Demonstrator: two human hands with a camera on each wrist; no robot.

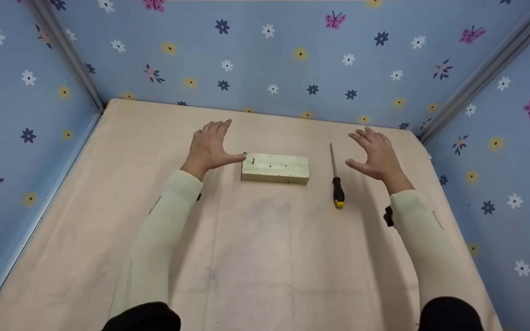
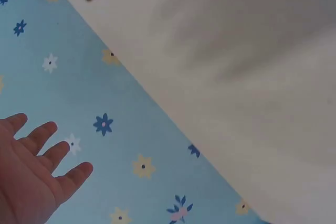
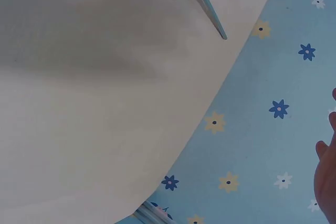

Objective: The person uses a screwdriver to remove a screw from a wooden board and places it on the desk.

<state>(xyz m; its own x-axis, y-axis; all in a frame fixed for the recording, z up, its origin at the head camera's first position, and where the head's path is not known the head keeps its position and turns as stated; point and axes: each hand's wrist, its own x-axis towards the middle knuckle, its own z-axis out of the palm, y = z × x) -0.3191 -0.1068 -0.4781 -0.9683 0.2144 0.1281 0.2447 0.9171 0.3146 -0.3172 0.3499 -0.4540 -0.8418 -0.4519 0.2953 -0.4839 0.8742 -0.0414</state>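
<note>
We see one left hand (image 1: 209,148), one right hand (image 1: 378,158), both grips spread. Between lie one pale oblong wooden block (image 1: 275,168) and one black-and-yellow-handled metal screwdriver (image 1: 337,185).

No readable text from where I stand. Small dark print (image 1: 155,205) on the outer side of the pale left sleeve (image 1: 158,239), near its wrist end; a second small print (image 1: 437,220) on the outer side of the right sleeve (image 1: 423,243). Both too tiny and blurred to make out letters or numbers.
</note>
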